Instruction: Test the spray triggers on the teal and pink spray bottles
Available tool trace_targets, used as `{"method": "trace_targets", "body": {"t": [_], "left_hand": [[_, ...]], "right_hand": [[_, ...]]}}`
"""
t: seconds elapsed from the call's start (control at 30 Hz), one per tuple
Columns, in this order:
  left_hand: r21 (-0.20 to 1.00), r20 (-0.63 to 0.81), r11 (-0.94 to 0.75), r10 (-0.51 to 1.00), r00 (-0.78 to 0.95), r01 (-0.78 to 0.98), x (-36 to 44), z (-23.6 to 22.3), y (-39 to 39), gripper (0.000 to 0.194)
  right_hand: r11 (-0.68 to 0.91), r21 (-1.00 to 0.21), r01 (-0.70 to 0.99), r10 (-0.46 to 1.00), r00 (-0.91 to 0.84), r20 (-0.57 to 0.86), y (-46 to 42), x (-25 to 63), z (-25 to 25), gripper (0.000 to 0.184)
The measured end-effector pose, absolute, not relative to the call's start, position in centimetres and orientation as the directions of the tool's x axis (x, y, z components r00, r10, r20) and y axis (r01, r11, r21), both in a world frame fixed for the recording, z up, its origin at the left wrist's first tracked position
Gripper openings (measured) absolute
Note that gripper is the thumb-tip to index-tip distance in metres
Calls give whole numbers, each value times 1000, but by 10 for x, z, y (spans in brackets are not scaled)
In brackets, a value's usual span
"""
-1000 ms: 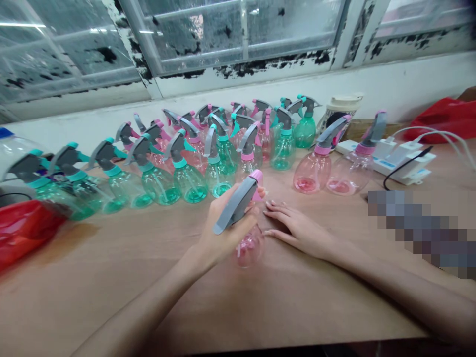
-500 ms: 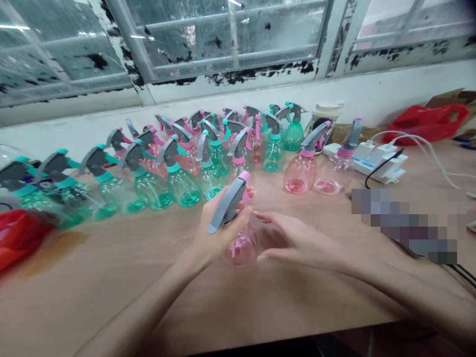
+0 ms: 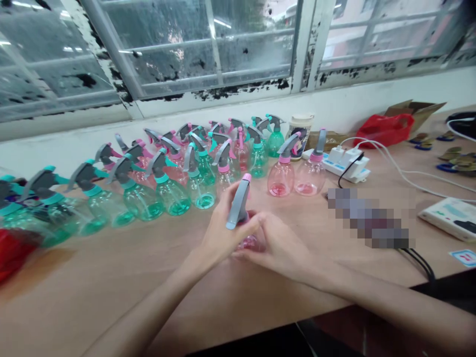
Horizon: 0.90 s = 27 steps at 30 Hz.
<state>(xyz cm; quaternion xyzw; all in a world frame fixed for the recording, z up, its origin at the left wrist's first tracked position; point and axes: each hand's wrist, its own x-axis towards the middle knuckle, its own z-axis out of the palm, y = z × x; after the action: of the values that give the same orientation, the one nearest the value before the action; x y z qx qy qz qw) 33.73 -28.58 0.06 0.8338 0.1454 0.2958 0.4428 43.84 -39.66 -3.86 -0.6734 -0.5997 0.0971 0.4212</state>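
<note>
A pink spray bottle (image 3: 248, 242) with a grey trigger head (image 3: 238, 204) stands on the wooden table (image 3: 111, 267) in front of me. My left hand (image 3: 226, 233) is wrapped round its neck just below the head. My right hand (image 3: 277, 245) is closed round the pink body from the right, hiding most of it. Both hands meet over the bottle.
Several green and pink spray bottles (image 3: 167, 168) stand in rows behind, up to the window wall. Two pink bottles (image 3: 293, 171) stand beside a white power strip (image 3: 345, 163) with cables. A paper cup (image 3: 299, 139), red bags (image 3: 385, 129) and a white box (image 3: 448, 215) lie to the right.
My right hand has come off the table and closed round the bottle's body. The bottle's head has turned more upright. The view has swung to the right.
</note>
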Motion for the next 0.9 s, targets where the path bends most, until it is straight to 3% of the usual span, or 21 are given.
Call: {"method": "trace_targets", "body": {"t": [0.1, 0.2, 0.37, 0.53, 0.7, 0.9], "left_hand": [[825, 321, -565, 484, 814, 11, 336, -1, -286, 70], [836, 285, -547, 505, 815, 47, 330, -9, -282, 63], [851, 211, -500, 606, 767, 160, 312, -26, -270, 43], [851, 146, -465, 658, 739, 246, 298, -35, -260, 37], [833, 145, -491, 639, 756, 255, 297, -36, -257, 34], [819, 104, -506, 597, 796, 272, 300, -38, -259, 33]], "right_hand": [[36, -608, 793, 852, 294, 433, -399, 461, -42, 47], [-83, -488, 869, 814, 341, 470, -394, 489, -44, 48], [-254, -390, 885, 826, 409, 389, -376, 519, -31, 51], [-401, -294, 867, 819, 484, 309, -351, 520, -18, 46], [-482, -238, 843, 805, 534, 258, -332, 519, -12, 48], [-480, -261, 838, 801, 540, 260, -317, 523, -12, 51]]}}
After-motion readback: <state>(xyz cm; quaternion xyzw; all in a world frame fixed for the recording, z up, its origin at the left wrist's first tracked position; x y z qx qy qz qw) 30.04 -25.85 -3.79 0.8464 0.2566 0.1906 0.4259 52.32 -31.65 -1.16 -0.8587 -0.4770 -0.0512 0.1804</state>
